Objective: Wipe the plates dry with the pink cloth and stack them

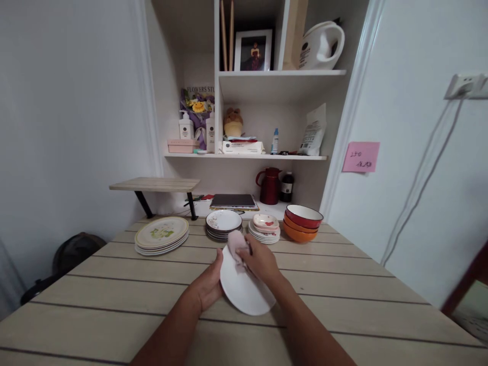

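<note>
My left hand grips the left rim of a white plate, held tilted above the wooden table. My right hand is closed on a pink cloth pressed against the plate's upper part. Both hands are over the middle of the table, just in front of the stacked dishes.
At the table's far edge stand a stack of large patterned plates, a stack of smaller plates, small dishes and stacked red and orange bowls. Behind are shelves with a red jug, bottles and a tablet.
</note>
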Motion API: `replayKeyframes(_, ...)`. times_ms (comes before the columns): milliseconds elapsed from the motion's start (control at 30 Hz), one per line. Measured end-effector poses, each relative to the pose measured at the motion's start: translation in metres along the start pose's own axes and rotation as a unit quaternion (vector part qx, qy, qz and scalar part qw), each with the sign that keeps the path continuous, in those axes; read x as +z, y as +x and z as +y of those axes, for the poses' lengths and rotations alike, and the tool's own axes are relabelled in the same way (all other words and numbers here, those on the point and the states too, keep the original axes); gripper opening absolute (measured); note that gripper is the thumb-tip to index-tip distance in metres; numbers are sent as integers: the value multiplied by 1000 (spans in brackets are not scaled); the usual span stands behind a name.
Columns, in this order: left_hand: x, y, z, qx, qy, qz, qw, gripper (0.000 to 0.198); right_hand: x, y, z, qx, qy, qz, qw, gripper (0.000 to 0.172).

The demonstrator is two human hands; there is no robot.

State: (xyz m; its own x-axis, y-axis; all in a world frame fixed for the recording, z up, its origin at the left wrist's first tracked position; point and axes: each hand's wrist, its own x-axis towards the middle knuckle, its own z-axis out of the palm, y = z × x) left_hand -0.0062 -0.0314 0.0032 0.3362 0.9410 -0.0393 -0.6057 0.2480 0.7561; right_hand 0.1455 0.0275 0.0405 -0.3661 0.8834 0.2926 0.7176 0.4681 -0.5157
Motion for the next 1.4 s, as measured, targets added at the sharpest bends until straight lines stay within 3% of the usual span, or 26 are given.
replayKeyframes(167, -2, -2, 1, -6, 12, -11, 1000, 69, -8, 6, 21, 47, -29, 17, 998, 40)
replayKeyframes(367, 0, -4, 2, 6, 3, 17, 1000, 72, -31, -10, 49, -5, -58, -78, 995, 40)
replayKeyframes(567, 0, -4, 3, -2, -3, 9, 1000, 71, -25, -26, 26, -108, -62, -151, 981, 33)
replayKeyframes(667, 0, -3, 3, 5, -12, 4, 1000, 68, -11, -26, 4, -116, -36, -122, 985, 36)
replayKeyframes(767, 2, -1, 2, 8, -11, 2, 1000, 66, -1, -18, -9, -69, -14, -69, 995, 30)
replayKeyframes(1000, 4, -2, 1, -6, 24, 23, 999, 70, -5, 1, 12, 36, -39, -5, 999, 25)
replayKeyframes(1100, 2, -3, 2, -9, 16, 20, 1000, 72, -15, -3, 29, 43, -52, -28, 997, 25)
replayKeyframes(1200, -1, -3, 2, -5, 7, 23, 1000, 73, -27, -11, 41, 13, -51, -81, 995, 36)
replayKeyframes(1400, -2, -4, 3, -3, -9, 8, 1000, 71, -32, -24, 31, -91, -25, -171, 981, 33)
